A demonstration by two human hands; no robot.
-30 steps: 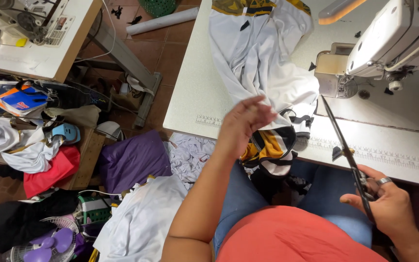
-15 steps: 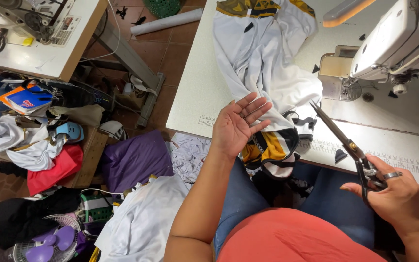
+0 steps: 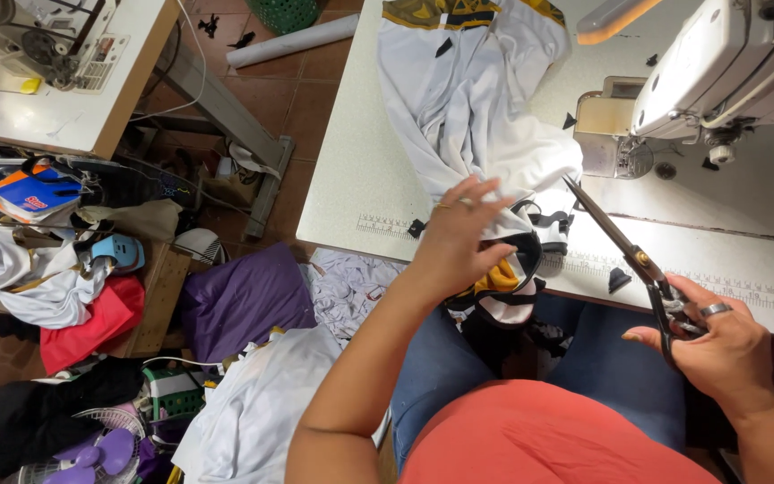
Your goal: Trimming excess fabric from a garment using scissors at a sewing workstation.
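A white garment [image 3: 468,108] with black and yellow trim lies along the white sewing table [image 3: 351,170] and hangs over its front edge onto my lap. My left hand [image 3: 454,237] rests on the garment at the table edge, fingers spread over the trimmed part. My right hand [image 3: 718,345] grips long black scissors [image 3: 624,246] by the handles. Their blades are together and point up-left toward the garment, with the tip just short of the cloth.
A white sewing machine [image 3: 718,72] stands at the right back of the table. Small black fabric scraps dot the tabletop. Piles of cloth [image 3: 244,300], a small fan [image 3: 91,453] and a second machine table [image 3: 55,81] crowd the floor on the left.
My left hand dropped from hovering open above the garment onto the cloth. The scissors swung lower, their tip now nearer the garment.
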